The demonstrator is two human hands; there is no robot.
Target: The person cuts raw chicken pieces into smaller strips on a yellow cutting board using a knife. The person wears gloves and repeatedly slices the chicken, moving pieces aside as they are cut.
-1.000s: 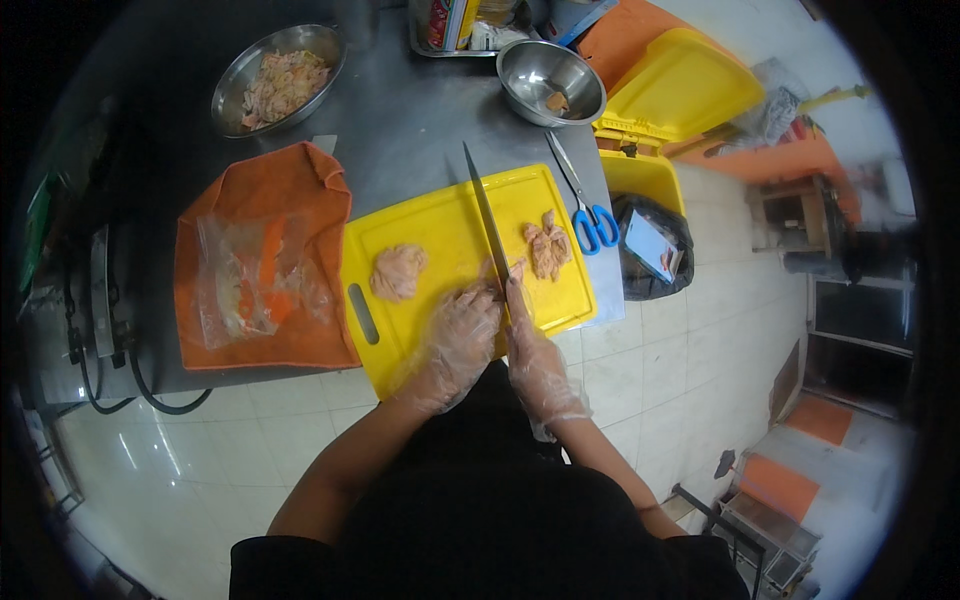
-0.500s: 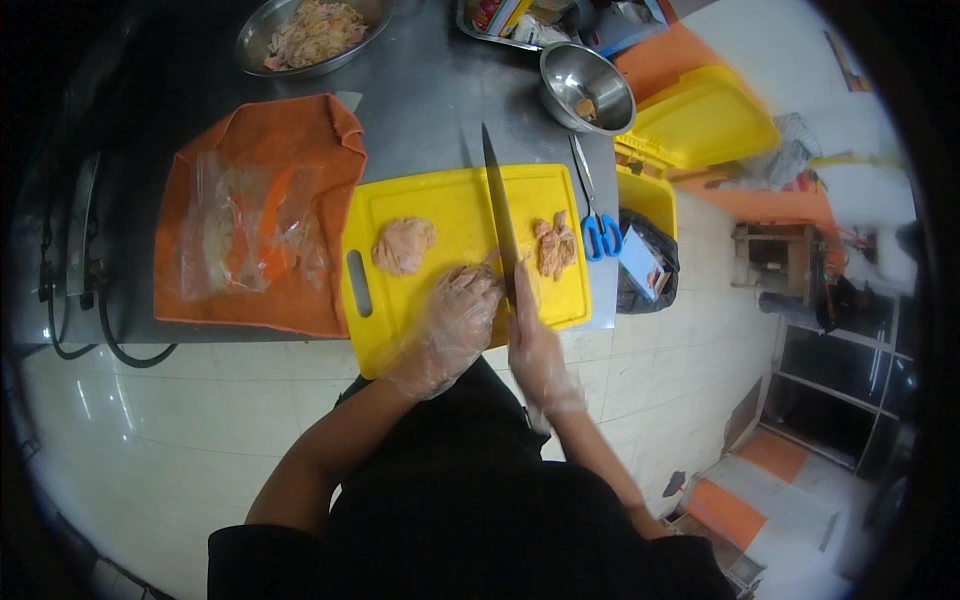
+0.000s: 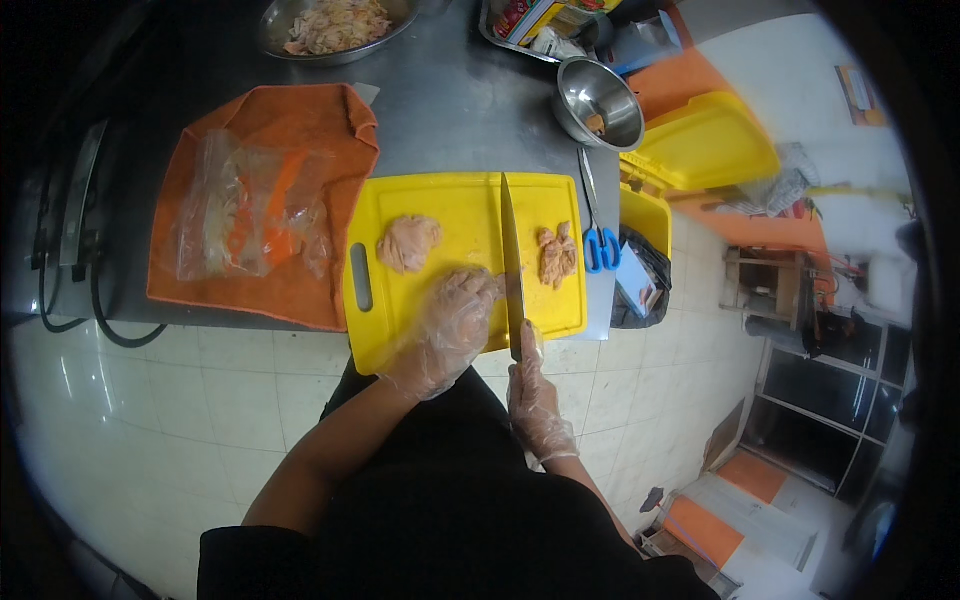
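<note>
My right hand (image 3: 538, 405), in a clear plastic glove, grips a long knife (image 3: 513, 260) by its handle, the index finger stretched along the spine. The blade lies across the yellow cutting board (image 3: 455, 200), pointing away from me. Just left of it, my gloved left hand (image 3: 452, 325) is closed over a piece of raw meat, mostly hidden under the fingers. A whole pale piece of meat (image 3: 408, 243) lies on the board's left part. To the right of the blade sits a small heap of cut meat strips (image 3: 557, 254).
Blue-handled scissors (image 3: 600, 235) lie beside the board. Behind them stands a steel bowl (image 3: 598, 103) with a small piece inside. An orange cloth (image 3: 265, 120) carries a clear plastic bag (image 3: 240, 215). A larger bowl of meat (image 3: 340, 30) stands at the far left. A yellow bin (image 3: 690, 145) is at right.
The knife and my right hand have drawn back toward me. My left hand stays on the meat. The whole view has shifted slightly.
</note>
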